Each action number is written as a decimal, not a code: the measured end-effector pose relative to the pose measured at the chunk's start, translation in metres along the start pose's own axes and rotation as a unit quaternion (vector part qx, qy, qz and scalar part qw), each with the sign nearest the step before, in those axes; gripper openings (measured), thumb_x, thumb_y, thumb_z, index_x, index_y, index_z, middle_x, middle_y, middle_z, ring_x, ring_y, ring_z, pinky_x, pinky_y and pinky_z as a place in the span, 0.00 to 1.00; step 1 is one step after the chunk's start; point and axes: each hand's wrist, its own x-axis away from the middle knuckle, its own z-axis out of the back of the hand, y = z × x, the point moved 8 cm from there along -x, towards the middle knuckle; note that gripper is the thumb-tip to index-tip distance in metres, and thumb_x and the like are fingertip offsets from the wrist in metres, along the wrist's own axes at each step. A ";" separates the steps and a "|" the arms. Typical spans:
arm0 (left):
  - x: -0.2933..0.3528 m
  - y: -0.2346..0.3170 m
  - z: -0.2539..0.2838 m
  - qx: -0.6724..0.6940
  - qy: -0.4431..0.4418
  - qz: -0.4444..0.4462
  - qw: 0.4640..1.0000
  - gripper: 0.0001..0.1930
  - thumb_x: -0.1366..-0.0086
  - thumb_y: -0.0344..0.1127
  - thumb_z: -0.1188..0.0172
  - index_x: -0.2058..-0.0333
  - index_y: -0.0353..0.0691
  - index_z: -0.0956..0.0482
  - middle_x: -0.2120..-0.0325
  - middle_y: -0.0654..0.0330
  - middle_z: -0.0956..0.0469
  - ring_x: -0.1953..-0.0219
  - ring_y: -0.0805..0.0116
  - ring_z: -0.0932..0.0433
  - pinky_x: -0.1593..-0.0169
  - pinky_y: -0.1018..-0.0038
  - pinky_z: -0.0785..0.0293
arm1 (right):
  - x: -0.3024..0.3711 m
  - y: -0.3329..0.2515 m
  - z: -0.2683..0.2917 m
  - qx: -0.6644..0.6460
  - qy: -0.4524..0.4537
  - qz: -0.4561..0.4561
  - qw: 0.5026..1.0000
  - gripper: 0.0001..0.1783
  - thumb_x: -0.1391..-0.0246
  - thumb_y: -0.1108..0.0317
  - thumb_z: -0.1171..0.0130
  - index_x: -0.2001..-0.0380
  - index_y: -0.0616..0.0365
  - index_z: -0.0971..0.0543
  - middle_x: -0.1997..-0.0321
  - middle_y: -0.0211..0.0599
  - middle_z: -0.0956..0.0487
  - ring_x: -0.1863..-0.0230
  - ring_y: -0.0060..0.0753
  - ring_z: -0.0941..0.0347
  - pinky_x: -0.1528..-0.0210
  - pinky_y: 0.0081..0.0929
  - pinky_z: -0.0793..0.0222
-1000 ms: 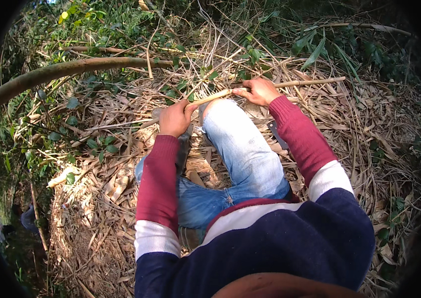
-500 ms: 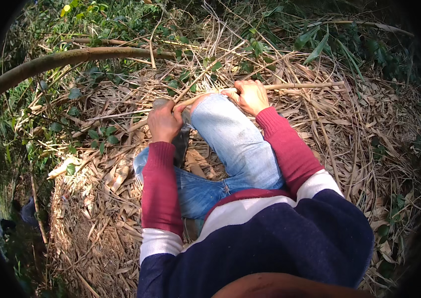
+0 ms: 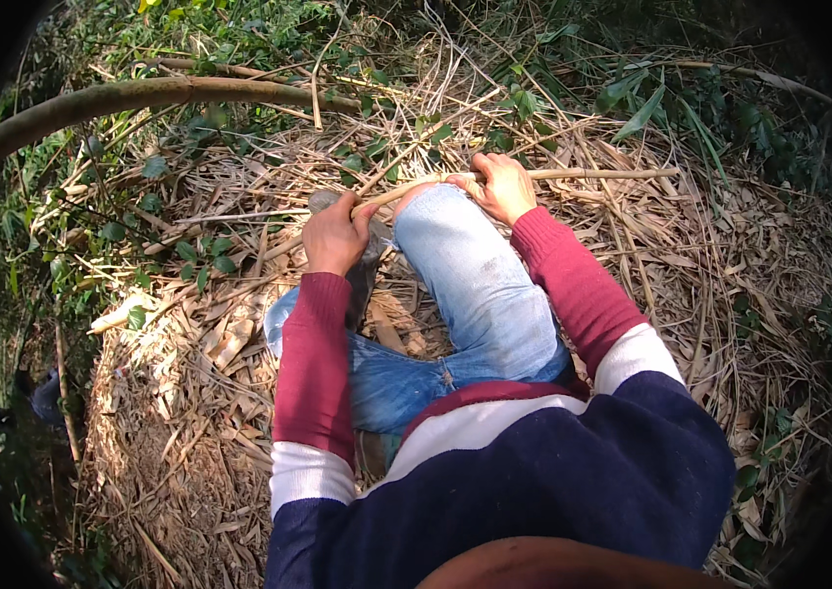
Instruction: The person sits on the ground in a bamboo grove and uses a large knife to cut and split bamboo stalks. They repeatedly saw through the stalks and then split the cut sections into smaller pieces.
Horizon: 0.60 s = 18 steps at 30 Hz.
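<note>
A thin, pale brown stick (image 3: 597, 174) lies across my raised knee, in torn blue jeans (image 3: 460, 255). My left hand (image 3: 335, 238) is closed round it on the left side of the knee, thumb along the stick. On the other side, my right hand (image 3: 500, 188) grips it with the fingers curled over. The right end of the stick reaches well past my right hand, above the dry litter. Past my left hand its course is hard to tell among similar stems. A dark shoe or boot (image 3: 365, 280) shows partly below my left hand.
Dry leaves and broken stems (image 3: 190, 393) cover the ground around me. A thick curved bamboo-like pole (image 3: 170, 91) arches in from the far left. Green undergrowth (image 3: 53, 236) stands at the left, with long green leaves (image 3: 644, 113) at the far right.
The view has tilted slightly, so the thick pole sits higher. Both hands keep their hold on the stick across the knee, with only slight movement.
</note>
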 end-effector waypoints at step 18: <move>-0.049 -0.023 -0.032 0.001 -0.183 -0.094 0.979 0.25 0.29 0.61 0.47 0.61 0.46 0.13 0.76 0.53 0.19 0.70 0.50 0.18 0.65 0.57 0.25 | -0.045 0.028 -0.046 -0.008 -0.275 0.056 0.960 0.44 0.43 0.21 0.55 0.67 0.56 0.16 0.78 0.46 0.22 0.69 0.53 0.21 0.63 0.48 0.26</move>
